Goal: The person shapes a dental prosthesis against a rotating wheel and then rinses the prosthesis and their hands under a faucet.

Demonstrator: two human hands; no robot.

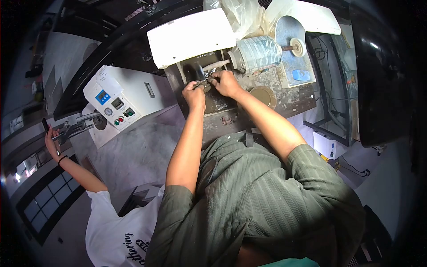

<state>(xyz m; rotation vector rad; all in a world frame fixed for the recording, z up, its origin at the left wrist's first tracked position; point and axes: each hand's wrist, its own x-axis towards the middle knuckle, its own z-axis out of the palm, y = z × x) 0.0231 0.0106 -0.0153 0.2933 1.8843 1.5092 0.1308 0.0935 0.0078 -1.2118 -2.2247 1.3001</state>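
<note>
Your striped shirt (262, 191) looms nearest. Up ahead, a small dark piece (205, 82), too tiny to make out its shape, sits pinched between your left hand (194, 94) and right hand (226, 84), over the desk (294, 100). Likely light and stiff, maybe slippery: grip opposite edges with fingertips! Beyond, to the right, lies a plastic bottle (260, 53).

Small dark piece (204, 83) — held between both hands (194, 95) (227, 84).
</note>
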